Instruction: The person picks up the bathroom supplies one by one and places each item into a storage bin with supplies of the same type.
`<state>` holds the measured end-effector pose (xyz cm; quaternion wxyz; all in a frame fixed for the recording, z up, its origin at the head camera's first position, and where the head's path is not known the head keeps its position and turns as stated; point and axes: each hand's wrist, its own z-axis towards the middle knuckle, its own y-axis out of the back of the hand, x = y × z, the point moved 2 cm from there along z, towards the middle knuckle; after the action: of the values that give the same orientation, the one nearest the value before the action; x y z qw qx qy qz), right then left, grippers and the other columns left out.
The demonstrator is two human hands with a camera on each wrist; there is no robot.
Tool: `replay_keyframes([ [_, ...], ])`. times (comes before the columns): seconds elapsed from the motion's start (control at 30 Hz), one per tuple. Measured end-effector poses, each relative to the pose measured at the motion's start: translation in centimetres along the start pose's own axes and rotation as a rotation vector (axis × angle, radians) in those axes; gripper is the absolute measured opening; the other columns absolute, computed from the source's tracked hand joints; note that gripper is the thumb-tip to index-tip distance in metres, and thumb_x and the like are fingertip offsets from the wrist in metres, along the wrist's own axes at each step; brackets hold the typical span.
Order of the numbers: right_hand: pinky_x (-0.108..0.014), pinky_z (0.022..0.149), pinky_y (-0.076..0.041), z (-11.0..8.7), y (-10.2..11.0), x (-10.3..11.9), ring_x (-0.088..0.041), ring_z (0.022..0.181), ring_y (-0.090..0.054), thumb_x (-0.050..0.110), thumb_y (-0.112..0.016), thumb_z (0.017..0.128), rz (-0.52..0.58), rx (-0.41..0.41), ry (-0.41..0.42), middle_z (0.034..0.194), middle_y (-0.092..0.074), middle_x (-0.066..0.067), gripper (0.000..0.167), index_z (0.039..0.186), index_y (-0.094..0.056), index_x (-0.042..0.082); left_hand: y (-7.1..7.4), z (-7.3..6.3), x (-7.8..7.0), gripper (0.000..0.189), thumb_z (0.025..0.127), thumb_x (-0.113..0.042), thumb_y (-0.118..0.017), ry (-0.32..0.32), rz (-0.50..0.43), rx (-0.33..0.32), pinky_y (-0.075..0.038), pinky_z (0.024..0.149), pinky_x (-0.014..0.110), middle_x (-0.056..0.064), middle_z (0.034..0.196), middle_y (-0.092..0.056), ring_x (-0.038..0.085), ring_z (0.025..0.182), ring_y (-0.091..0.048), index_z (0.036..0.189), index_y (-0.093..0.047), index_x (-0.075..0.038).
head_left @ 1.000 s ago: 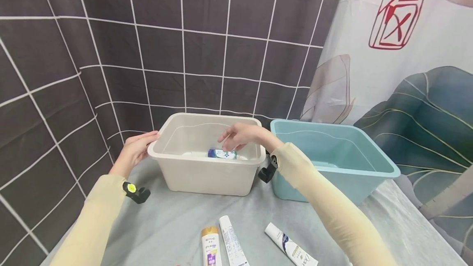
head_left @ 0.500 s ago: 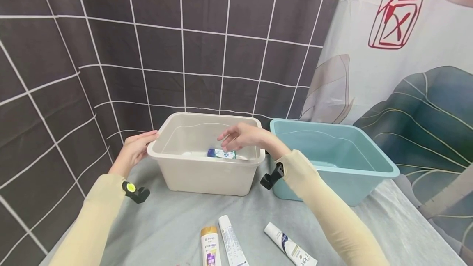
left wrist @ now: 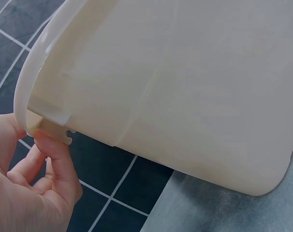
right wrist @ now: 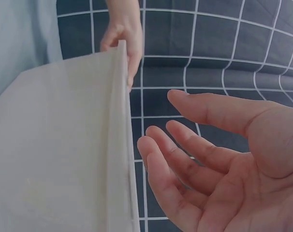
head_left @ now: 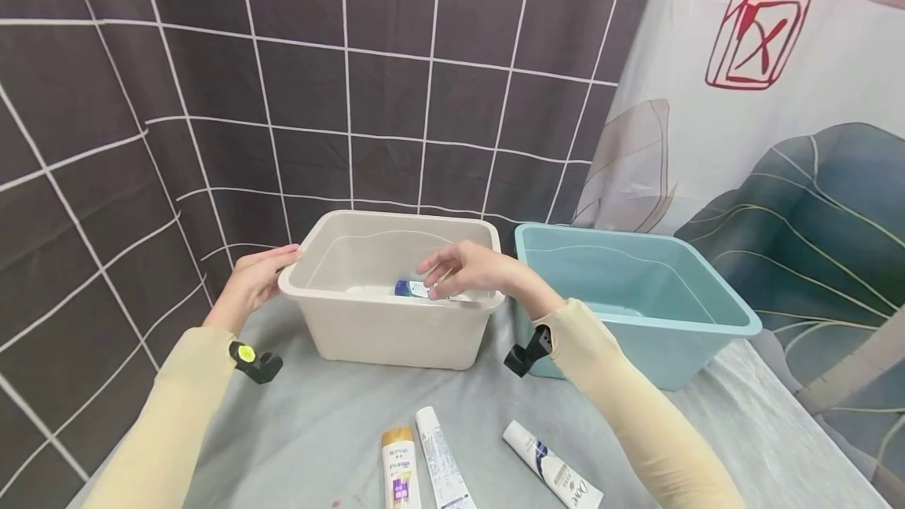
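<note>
A beige plastic bin point(head_left: 396, 332) stands on the grey cloth. My left hand point(head_left: 258, 281) grips its rim at the left end; in the left wrist view, the fingertips point(left wrist: 52, 145) curl under the lip. Over the bin's right side hovers my right hand point(head_left: 474, 269), holding nothing. Its fingers are relaxed and apart from the thumb, as the right wrist view shows. Inside the bin lies a small blue and white item point(head_left: 408, 289), which looks like a tube or bottle; the right hand hides part of it.
A blue bin point(head_left: 707, 328) stands right of the beige one. Nearer on the grey cloth lie a white bottle with a gold cap point(head_left: 401, 470), a white tube point(head_left: 443, 462) and a Dove tube point(head_left: 555, 468). A dark gridded curtain point(head_left: 389, 100) hangs behind.
My right hand has shifted slightly right and lower, and its wrist has turned a little. More of the blue and white item is hidden. The left hand stays on the rim.
</note>
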<state>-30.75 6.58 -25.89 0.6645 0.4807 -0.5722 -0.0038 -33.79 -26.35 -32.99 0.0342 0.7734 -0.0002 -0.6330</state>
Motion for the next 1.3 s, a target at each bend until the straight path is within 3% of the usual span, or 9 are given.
replay_keyframes([
  [0.23,-0.026,0.072,-0.056,-0.5,-0.7,-0.5,-0.011,0.088,-0.067,0.003,-0.069,0.083,0.056,-0.022,0.012,0.110,-0.069,-0.015,0.043,0.124,-0.059,0.000,0.0,0.0,0.0,0.066,0.093,-0.024,-0.063,-0.001,0.016,-0.005,-0.053,0.067,0.013,-0.025,0.071,-0.059,-0.010,0.071,-0.060,0.148,-0.033,-0.004],
  [0.5,-0.026,0.084,-0.056,-1.1,-1.6,-1.0,-0.013,0.091,-0.068,0.003,-0.070,0.082,0.097,-0.077,0.045,0.109,-0.068,-0.019,0.041,0.121,-0.060,-0.001,-0.1,-0.1,0.0,0.066,0.093,-0.025,-0.063,0.000,0.020,-0.017,-0.053,0.066,0.013,-0.025,0.069,-0.059,-0.010,0.070,-0.060,0.148,-0.033,-0.004],
  [0.73,-0.027,0.084,-0.056,-1.8,-2.3,-1.2,-0.011,0.088,-0.068,0.001,-0.068,0.081,0.137,-0.097,0.077,0.104,-0.069,-0.017,0.040,0.120,-0.060,-0.003,0.0,0.0,0.1,0.066,0.093,-0.027,-0.063,0.002,0.023,-0.015,-0.054,0.066,0.013,-0.026,0.070,-0.059,-0.010,0.069,-0.061,0.148,-0.033,-0.004],
  [0.93,-0.024,0.082,-0.054,-2.4,-2.6,-1.2,-0.009,0.088,-0.067,0.003,-0.068,0.081,0.115,-0.100,0.086,0.103,-0.070,-0.014,0.040,0.120,-0.061,-0.002,-0.1,0.0,0.1,0.067,0.093,-0.027,-0.064,0.002,0.016,-0.011,-0.054,0.066,0.013,-0.025,0.071,-0.059,-0.009,0.070,-0.061,0.148,-0.034,-0.004],
  [1.3,-0.022,0.082,-0.054,-3.2,-3.9,-1.3,-0.006,0.085,-0.065,0.000,-0.066,0.082,0.114,-0.059,0.123,0.109,-0.065,-0.026,0.039,0.120,-0.060,-0.005,-0.1,-0.1,0.0,0.066,0.094,-0.023,-0.062,0.004,-0.013,-0.007,-0.054,0.065,0.013,-0.025,0.067,-0.061,-0.009,0.068,-0.061,0.149,-0.031,-0.003],
])
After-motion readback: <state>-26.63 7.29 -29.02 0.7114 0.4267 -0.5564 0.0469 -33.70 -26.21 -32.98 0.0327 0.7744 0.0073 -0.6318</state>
